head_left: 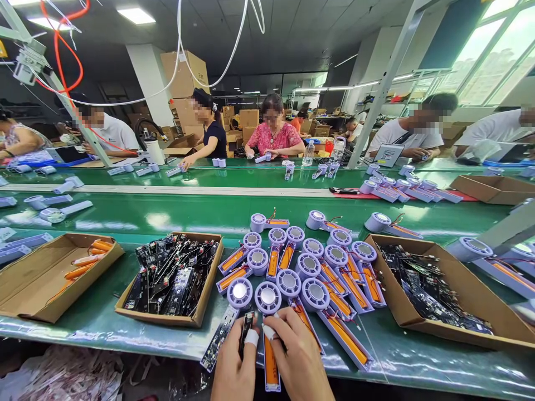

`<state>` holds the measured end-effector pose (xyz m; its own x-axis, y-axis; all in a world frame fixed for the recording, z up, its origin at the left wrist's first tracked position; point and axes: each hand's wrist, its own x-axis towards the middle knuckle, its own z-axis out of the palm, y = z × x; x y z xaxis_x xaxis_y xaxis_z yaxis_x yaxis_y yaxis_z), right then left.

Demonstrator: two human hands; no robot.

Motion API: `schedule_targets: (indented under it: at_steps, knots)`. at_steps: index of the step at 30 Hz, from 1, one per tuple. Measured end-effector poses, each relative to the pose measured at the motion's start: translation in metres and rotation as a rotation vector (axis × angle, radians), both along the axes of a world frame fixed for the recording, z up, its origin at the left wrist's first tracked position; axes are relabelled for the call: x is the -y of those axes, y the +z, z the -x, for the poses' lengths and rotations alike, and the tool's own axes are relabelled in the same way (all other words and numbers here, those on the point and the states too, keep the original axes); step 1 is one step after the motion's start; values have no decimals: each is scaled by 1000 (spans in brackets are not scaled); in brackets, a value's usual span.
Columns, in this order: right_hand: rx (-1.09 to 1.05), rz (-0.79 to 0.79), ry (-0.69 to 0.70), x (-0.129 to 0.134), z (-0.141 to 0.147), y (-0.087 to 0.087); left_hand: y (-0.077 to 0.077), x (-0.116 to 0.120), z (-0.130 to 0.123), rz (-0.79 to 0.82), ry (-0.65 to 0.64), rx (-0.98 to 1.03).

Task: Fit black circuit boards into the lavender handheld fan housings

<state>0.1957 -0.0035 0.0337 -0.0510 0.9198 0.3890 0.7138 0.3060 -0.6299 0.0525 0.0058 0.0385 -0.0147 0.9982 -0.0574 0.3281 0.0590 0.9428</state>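
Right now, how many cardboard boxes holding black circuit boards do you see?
2: one box left of the left hand, another box right of the right hand. Others may be hidden.

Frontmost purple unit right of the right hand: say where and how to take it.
Pinch the purple unit by the sides of its handle, probably from the near right: the narrow handle slants that way, orange strip exposed on top, and neighbours crowd its round head.

lilac fans (268, 298) — orange batteries (271, 368), black boards (178, 281) — green belt (200, 214)
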Motion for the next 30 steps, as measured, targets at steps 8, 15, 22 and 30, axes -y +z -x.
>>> schedule_targets:
  at_steps: [8,15,22,30]
  knots:
    - [271,-150,-34,-5,1,8,-18,2,1,-236,-115,-367]
    - [431,-217,-76,-8,7,18,-25,2,3,-421,-224,-608]
    - [437,-130,-33,-9,5,15,-30,0,8,-483,-236,-781]
    - [250,19,139,-8,-17,24,11,-2,16,-274,-417,-485]
